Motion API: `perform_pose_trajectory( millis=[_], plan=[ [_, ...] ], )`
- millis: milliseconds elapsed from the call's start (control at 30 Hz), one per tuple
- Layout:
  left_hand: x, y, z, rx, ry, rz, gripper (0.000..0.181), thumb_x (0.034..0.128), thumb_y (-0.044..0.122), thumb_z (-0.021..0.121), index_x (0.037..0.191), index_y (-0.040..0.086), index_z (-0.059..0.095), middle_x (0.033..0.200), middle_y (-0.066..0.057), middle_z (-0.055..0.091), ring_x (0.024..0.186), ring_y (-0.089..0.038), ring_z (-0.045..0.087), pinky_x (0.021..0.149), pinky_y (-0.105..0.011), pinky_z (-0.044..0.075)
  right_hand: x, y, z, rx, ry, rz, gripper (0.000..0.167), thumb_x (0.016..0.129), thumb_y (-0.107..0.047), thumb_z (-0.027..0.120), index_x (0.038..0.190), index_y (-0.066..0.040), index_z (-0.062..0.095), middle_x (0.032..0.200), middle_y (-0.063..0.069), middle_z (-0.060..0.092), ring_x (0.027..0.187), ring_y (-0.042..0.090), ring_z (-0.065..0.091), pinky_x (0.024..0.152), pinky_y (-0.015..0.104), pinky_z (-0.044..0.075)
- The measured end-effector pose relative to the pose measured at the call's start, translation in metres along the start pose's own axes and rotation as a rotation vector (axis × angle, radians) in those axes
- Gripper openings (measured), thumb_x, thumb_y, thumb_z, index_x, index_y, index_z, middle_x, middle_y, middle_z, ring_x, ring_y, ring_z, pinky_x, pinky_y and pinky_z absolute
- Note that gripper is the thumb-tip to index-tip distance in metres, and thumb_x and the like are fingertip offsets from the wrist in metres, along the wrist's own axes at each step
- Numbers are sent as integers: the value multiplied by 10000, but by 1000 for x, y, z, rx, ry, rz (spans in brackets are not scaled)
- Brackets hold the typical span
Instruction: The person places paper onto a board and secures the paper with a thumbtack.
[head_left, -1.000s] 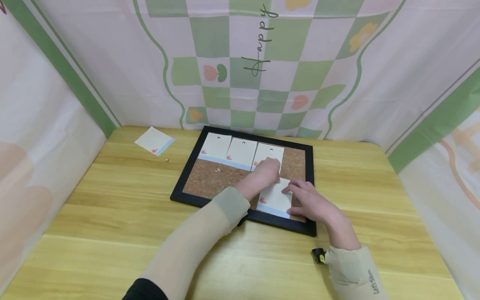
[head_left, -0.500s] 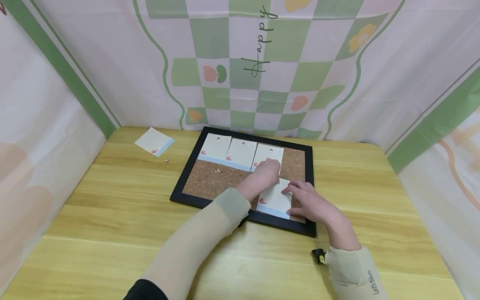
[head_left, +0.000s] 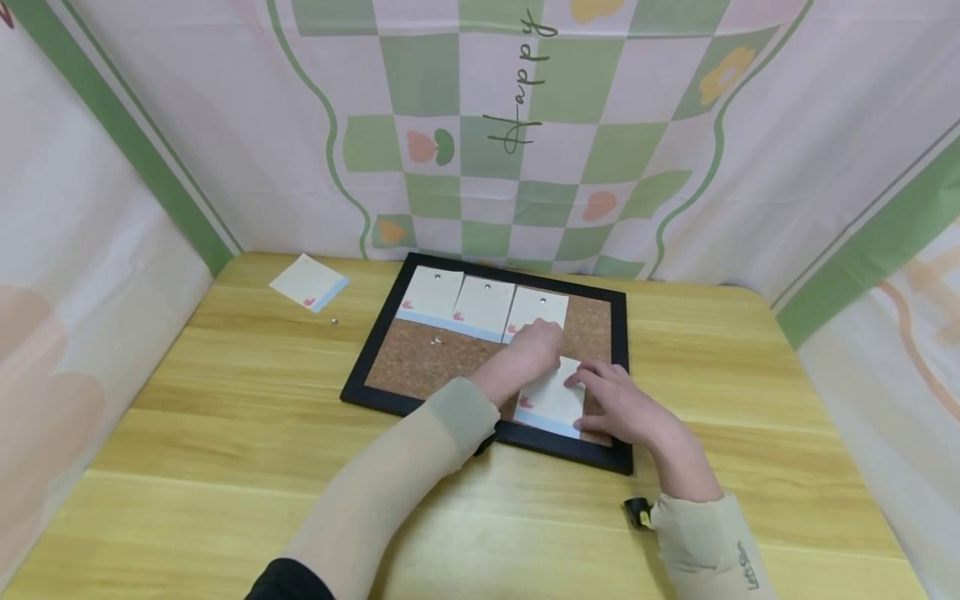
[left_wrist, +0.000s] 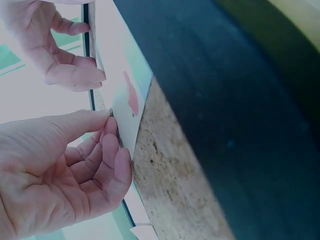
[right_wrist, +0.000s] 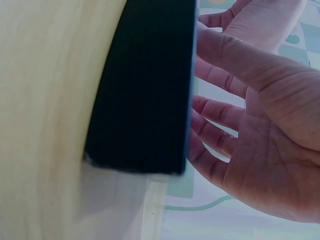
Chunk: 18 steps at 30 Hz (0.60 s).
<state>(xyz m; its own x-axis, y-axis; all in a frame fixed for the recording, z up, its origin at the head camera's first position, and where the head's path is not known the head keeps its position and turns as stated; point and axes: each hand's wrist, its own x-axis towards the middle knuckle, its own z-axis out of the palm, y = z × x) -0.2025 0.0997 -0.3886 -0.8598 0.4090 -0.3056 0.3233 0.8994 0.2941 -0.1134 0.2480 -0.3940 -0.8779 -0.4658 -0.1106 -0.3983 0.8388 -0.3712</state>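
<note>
A black-framed cork board (head_left: 588, 332) lies on the table. A white note card (head_left: 550, 400) with a blue lower edge and a pink print lies at its lower right. My left hand (head_left: 531, 348) is at that card's top edge, thumb and fingertips pinching a small metal thumbtack (left_wrist: 111, 113) against the card. My right hand (head_left: 618, 404) rests spread on the card's right side, its fingers fairly straight; in the right wrist view its fingers (right_wrist: 212, 125) reach past the frame edge. Three cards (head_left: 483, 305) are tacked along the board's top row, the third partly behind my left hand.
Several tiny tacks (head_left: 437, 340) sit on the bare cork at left. Another card (head_left: 309, 282) and a single tack (head_left: 334, 321) lie on the wooden table (head_left: 225, 400) left of the board. A small black device (head_left: 637, 512) is at the right wrist. Printed cloth surrounds the table.
The left hand shifts only very slightly at the card's top edge, and the tack there is now hidden in the head view. The right hand, cards and board stay in place.
</note>
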Motion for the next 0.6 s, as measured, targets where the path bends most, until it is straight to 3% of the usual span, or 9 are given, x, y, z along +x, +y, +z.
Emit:
perform_pose_trajectory(
  millis=[133,300,600],
  plan=[
    [-1,-5,2,23,37,54,133,947,206,694,1040,113,711,927,6,737,778,-113,672,620,-194,517,1,0,0,-1,7,-8,444,835,-205,816,1205,-63,617,1338,216,539,1101,343,486,938,517,466],
    [-2,-15,6,42,60,117,175,961,249,678,1067,116,720,991,6,751,883,-132,698,732,-223,554,1,1,-1,0,13,-13,498,832,-222,819,1251,-47,615,1372,242,520,1151,381,480,970,546,457],
    [-6,-30,3,-18,-27,176,289,929,266,719,1173,134,638,1031,0,686,907,-130,628,793,-240,517,1,3,-4,-46,-16,28,610,826,-259,822,1335,-15,593,1465,274,473,1215,445,459,995,580,447]
  ],
)
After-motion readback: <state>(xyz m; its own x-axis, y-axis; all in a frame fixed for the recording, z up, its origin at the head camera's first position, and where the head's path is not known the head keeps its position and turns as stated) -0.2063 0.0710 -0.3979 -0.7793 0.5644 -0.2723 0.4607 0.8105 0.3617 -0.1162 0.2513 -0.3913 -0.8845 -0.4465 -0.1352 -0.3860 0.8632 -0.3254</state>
